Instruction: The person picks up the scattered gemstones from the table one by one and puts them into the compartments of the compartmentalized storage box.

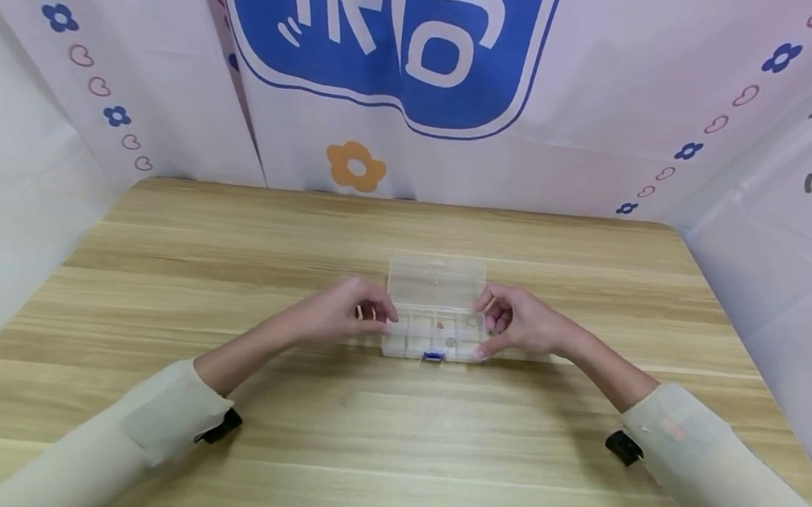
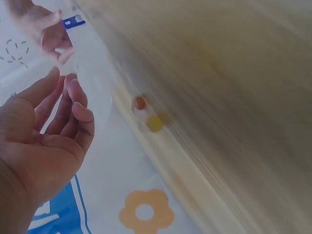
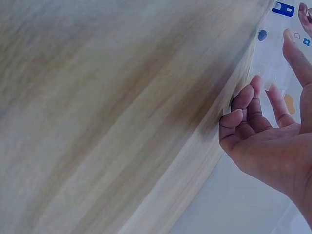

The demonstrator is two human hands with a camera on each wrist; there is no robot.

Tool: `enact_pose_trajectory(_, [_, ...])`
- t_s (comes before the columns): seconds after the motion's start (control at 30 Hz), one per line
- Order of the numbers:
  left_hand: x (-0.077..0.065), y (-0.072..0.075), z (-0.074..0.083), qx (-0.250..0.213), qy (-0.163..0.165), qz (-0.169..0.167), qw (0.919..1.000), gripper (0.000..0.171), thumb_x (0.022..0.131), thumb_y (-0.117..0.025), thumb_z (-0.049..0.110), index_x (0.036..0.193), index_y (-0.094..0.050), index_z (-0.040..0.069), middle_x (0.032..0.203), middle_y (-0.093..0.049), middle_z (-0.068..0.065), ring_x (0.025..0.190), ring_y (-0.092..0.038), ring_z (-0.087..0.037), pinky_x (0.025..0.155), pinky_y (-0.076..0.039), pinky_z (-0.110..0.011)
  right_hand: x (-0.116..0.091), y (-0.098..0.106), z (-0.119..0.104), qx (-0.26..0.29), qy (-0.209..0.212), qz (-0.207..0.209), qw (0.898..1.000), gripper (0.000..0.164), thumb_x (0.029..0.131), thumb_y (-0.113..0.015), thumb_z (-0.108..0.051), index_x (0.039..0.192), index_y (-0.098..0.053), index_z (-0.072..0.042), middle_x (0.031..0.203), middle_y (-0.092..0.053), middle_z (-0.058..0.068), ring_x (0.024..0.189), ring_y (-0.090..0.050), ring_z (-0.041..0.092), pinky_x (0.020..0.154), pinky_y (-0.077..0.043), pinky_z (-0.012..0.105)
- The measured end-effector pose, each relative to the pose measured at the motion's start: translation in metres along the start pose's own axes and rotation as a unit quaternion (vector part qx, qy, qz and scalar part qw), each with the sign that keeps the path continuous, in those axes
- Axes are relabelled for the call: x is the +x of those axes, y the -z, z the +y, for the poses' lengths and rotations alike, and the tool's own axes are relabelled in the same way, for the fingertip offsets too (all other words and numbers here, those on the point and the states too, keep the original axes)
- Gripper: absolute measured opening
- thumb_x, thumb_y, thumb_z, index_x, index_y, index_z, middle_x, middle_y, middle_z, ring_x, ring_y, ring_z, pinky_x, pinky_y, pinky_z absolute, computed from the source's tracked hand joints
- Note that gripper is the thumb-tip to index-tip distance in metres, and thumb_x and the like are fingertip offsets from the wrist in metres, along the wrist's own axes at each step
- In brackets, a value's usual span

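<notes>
A clear plastic compartment box (image 1: 405,350) sits on the table with its lid (image 1: 436,282) folded back, away from the person. On its near side is a blue latch (image 1: 434,357). My left hand (image 1: 343,310) grips the box's left end between thumb and curled fingers. At the right end, my right hand (image 1: 523,322) holds the box with the thumb at the near corner and a finger by the hinge. A few small pieces lie in the compartments, among them a reddish one (image 2: 140,102), a yellow one (image 2: 154,123) and a dark blue one (image 3: 262,35).
The wood-grain table (image 1: 389,445) spreads around the box. A white curtain with a blue emblem (image 1: 388,43) and an orange flower (image 1: 356,166) hangs behind its far edge. Black devices (image 1: 220,426) sit under both cream sleeves (image 1: 714,458).
</notes>
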State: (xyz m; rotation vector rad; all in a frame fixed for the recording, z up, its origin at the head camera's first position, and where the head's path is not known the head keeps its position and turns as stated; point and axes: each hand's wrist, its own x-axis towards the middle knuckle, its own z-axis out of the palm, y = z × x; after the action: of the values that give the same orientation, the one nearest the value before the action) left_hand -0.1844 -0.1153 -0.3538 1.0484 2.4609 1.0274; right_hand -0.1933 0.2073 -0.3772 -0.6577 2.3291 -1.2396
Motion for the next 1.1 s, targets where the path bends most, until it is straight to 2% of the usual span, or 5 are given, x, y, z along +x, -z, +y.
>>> enact_pose_trajectory(0.23, [-0.019,0.007,-0.011,-0.004,0.018,0.01,0.9998,0.011,0.094,-0.075,0.003,0.102,-0.076,-0.004,0.085,-0.072,-0.002,0.074,-0.063,-0.011,0.069,-0.056,-0.029,-0.001,-0.001,0.001,-0.003,-0.001,-0.001,1.0,0.053,0.075,-0.092,-0.001,0.114,-0.057,0.005,0.085,-0.06,0.013,0.076,-0.053,0.02,0.069,-0.047,0.024])
enact_pose_trajectory(0.43, [-0.03,0.012,-0.018,-0.012,0.031,0.019,0.9993,0.01,0.094,-0.074,0.003,0.102,-0.075,-0.004,0.084,-0.071,-0.004,0.076,-0.063,-0.014,0.07,-0.056,-0.03,-0.001,-0.001,0.001,-0.008,0.001,0.002,1.0,0.052,0.075,-0.092,-0.001,0.113,-0.057,0.005,0.085,-0.06,0.012,0.076,-0.053,0.02,0.068,-0.047,0.024])
enact_pose_trajectory(0.87, [-0.033,0.017,-0.027,-0.014,0.057,0.025,0.998,0.012,0.095,-0.073,0.002,0.106,-0.075,-0.004,0.088,-0.073,-0.008,0.079,-0.065,-0.016,0.067,-0.054,-0.026,-0.001,-0.002,0.0,-0.005,0.001,0.001,1.0,0.052,0.075,-0.092,-0.001,0.114,-0.057,0.005,0.085,-0.06,0.013,0.075,-0.053,0.02,0.068,-0.047,0.023])
enact_pose_trajectory(1.1, [-0.035,0.023,-0.034,-0.002,0.058,0.033,0.9978,0.014,0.094,-0.073,0.0,0.106,-0.074,-0.006,0.09,-0.073,-0.008,0.079,-0.064,-0.016,0.068,-0.055,-0.026,-0.001,-0.001,0.0,-0.004,0.0,0.0,1.0,0.052,0.075,-0.091,0.0,0.114,-0.057,0.006,0.085,-0.061,0.014,0.076,-0.054,0.02,0.069,-0.047,0.023])
